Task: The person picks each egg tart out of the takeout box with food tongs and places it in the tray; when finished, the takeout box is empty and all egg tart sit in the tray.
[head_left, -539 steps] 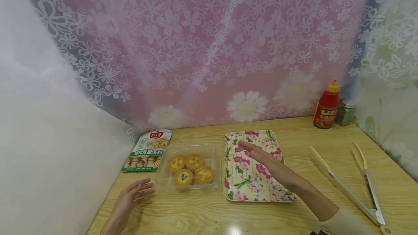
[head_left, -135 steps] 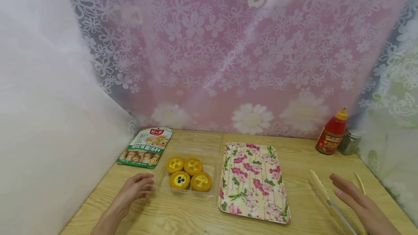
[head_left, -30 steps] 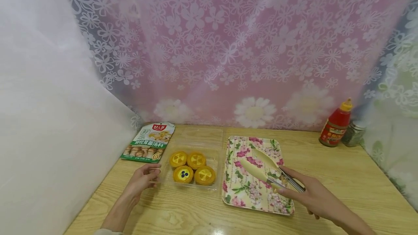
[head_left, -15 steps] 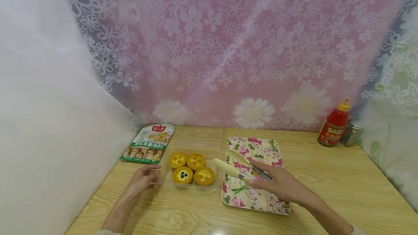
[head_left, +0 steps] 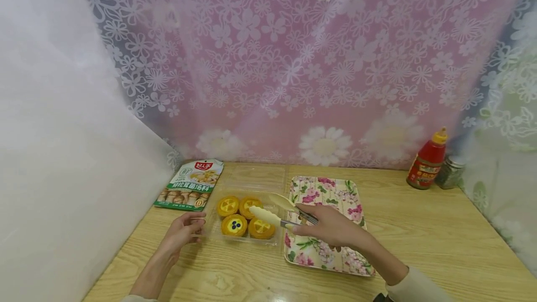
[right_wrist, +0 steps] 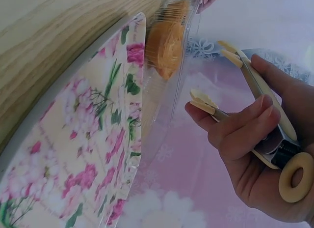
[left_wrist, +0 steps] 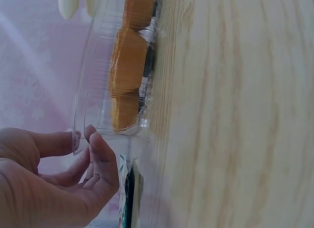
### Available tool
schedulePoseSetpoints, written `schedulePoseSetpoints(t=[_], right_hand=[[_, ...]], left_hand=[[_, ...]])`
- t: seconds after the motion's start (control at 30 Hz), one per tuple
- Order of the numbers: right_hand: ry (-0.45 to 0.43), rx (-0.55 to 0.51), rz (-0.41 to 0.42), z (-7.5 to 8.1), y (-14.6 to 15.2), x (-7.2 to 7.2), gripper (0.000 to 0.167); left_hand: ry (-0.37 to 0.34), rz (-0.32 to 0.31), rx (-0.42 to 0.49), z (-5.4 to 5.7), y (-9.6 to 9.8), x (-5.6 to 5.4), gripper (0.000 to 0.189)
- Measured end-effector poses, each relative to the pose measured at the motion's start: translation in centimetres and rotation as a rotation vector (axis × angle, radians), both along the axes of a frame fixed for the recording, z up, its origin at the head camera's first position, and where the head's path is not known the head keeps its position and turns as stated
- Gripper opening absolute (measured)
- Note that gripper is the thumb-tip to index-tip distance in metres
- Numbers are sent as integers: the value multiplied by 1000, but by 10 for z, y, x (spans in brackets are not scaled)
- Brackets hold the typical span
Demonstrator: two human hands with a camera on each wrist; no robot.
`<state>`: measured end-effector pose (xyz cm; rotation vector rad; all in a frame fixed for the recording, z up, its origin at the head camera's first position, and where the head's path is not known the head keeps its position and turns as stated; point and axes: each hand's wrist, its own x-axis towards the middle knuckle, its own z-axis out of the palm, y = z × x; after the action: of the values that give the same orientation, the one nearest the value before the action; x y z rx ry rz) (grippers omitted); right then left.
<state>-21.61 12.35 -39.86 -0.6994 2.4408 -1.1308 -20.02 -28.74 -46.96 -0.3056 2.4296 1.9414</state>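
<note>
My right hand (head_left: 331, 227) grips metal tongs (head_left: 267, 216) with cream-coloured tips, its fingers and thumb curled round the arms. The tips are spread apart over the right part of a clear plastic container (head_left: 274, 241), overlapping the egg tarts (head_left: 262, 228) there. Several round yellow tarts sit in the container, one topped with dark berries (head_left: 237, 224). Its clear lid (head_left: 256, 176) lies folded back. At the left edge, my left hand (head_left: 181, 232) pinches the rim between thumb and fingertips, as the left wrist view shows. A flowered tray (head_left: 323, 257) lies beneath my right hand.
A green and white food pouch (head_left: 190, 185) lies behind my left hand. At the back right stand a red sauce bottle (head_left: 427, 162) with a yellow cap and a glass spice jar (head_left: 450, 172). White sheeting (head_left: 63, 176) borders the table on the left.
The container's lid has been opened since the first frame. The tongs, earlier lying at the right, are now in my right hand and have moved left across the tray to the tarts.
</note>
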Motion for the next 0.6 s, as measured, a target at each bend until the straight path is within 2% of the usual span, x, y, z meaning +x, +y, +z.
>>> schedulePoseSetpoints(t=[0.27, 0.6], right_hand=[[-26, 28, -17, 5, -23, -8, 77], [16, 81, -34, 6, -42, -20, 76]], left_hand=[[0, -1, 1, 0, 0, 0, 38], [4, 2, -13, 1, 1, 0, 37]])
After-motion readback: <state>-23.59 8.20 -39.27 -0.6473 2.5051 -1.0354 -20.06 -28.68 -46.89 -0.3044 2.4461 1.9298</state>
